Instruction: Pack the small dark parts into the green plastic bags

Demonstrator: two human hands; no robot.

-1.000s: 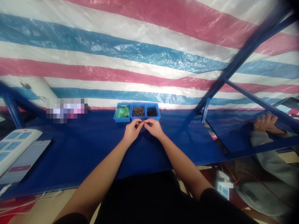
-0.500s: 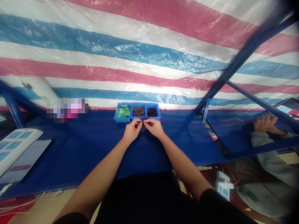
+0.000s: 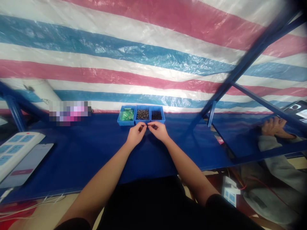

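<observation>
My left hand [image 3: 136, 134] and my right hand [image 3: 158, 131] meet at the fingertips just in front of the blue bins. Between them they pinch a tiny thin dark piece [image 3: 146, 126], too small to identify. Three joined blue plastic bins stand behind my fingers. The left bin [image 3: 126, 115] holds small green items, the middle bin [image 3: 143, 114] holds speckled brown-black bits, and the right bin [image 3: 156, 115] holds small black bits. My hands are nearest the middle and right bins, without touching them.
The blue cloth table top [image 3: 83, 150] runs across the view. At the left lie a white power strip [image 3: 16, 153] and a phone [image 3: 28, 160]. A blurred object [image 3: 69, 113] stands farther back. At the right, a co-worker's hand [image 3: 273, 126] rests beyond a blue metal frame [image 3: 254, 60].
My hands remain pinched together at about the same spot. The whole view has drifted very slightly.
</observation>
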